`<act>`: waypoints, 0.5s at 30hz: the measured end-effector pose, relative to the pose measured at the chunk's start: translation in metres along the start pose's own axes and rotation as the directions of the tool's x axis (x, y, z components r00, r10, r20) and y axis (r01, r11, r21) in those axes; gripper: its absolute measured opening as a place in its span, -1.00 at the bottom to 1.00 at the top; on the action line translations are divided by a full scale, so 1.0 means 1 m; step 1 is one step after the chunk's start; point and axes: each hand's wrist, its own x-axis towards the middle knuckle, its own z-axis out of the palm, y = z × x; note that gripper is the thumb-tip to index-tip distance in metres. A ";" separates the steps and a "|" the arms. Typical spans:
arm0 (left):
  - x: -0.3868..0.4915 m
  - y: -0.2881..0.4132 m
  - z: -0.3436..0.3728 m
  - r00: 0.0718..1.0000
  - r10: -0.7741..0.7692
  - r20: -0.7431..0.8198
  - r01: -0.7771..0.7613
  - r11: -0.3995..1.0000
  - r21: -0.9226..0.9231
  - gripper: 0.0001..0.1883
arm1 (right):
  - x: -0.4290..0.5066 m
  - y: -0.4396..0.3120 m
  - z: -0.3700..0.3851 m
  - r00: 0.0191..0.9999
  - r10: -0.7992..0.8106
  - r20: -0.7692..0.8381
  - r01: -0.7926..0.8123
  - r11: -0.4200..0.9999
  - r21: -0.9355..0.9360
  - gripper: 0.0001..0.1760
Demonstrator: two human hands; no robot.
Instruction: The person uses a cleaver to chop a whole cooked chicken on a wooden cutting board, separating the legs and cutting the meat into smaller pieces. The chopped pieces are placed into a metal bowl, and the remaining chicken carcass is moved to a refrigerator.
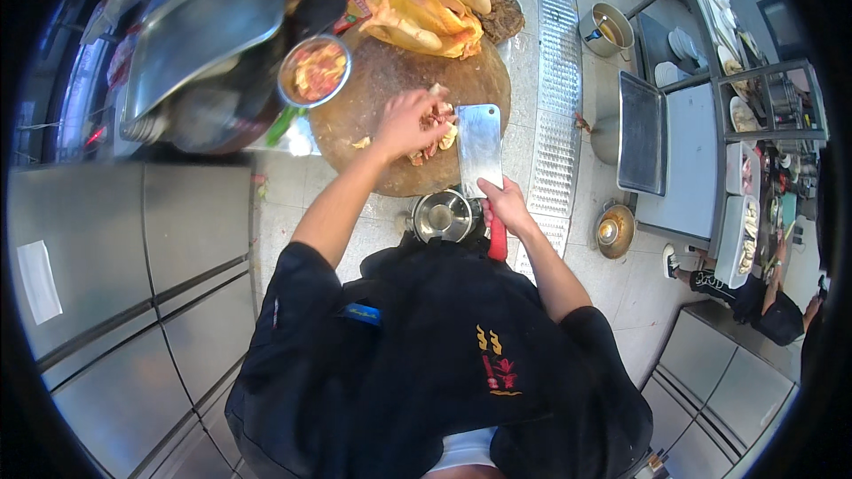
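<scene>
My right hand (504,206) grips a cleaver by its red handle (498,239). The broad steel blade (479,143) lies over the right edge of a round wooden chopping block (359,83). My left hand (409,118) is over a heap of chopped poultry pieces (439,125), left of the blade. Its thumb and fingers curl about the heap; blur hides whether any piece is gripped. A whole plucked yellow chicken (426,16), feet attached, rests at the block's far side. At the block's left edge is a metal bowl of cut meat (314,72).
A steel pot (442,215) stands below the block's near edge. Large metal trays (206,26) are at upper left, beside a green vegetable (283,123). Steel cabinets (80,226) line the left. A wok (614,231) and stockpot (607,30) are at right, where another person (765,309) works.
</scene>
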 end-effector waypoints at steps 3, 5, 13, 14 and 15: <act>-0.031 0.009 0.007 0.983 0.118 -0.142 -0.104 0.989 0.105 -0.20 | 0.004 -0.006 0.014 1.000 0.009 0.030 -0.009 1.000 0.010 -0.77; -0.042 0.010 0.012 0.964 0.126 -0.233 -0.104 0.989 0.105 -0.20 | 0.007 -0.013 0.025 0.999 0.030 0.035 -0.029 0.999 -0.022 -0.77; -0.052 -0.005 0.032 0.761 -0.044 -0.647 -0.141 0.963 -0.231 -0.40 | 0.008 -0.011 0.085 0.997 0.002 0.077 0.011 0.986 -0.168 -0.80; -0.054 -0.007 0.032 0.747 -0.066 -0.661 -0.151 0.952 -0.266 -0.40 | 0.008 -0.009 0.096 0.998 0.013 0.061 -0.004 0.988 -0.154 -0.79; -0.056 -0.008 0.031 0.734 -0.087 -0.673 -0.163 0.940 -0.299 -0.41 | 0.006 -0.007 0.106 0.998 0.030 0.052 -0.024 0.993 -0.115 -0.79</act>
